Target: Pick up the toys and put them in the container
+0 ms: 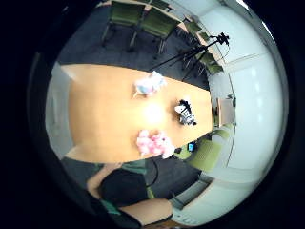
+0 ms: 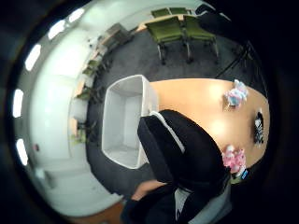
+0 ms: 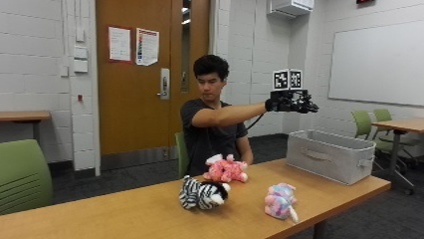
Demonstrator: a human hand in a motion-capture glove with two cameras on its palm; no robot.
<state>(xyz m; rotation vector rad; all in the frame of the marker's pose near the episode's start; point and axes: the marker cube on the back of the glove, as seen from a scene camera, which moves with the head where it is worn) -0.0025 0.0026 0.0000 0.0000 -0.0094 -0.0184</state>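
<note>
You are sitting at the counter (image 3: 132,214) with all three toys still lying on it, so none of the picking up looks done yet. Going left to right in the outside view: the black-and-white striped toy (image 3: 202,194) is lying well below your raised arm. The pink toy (image 3: 225,169) is sitting just behind it, closer to your body. The pastel toy (image 3: 281,200) is standing near the counter's front edge. Your gloved right hand (image 3: 289,103) is hovering high in the air, carrying nothing, fingers seemingly relaxed. Directly beneath that hand, the grey container (image 3: 331,154) is resting at the counter's end. The thumb side palm view shows its inside bare. All three toys remain to be fetched and dropped in.
</note>
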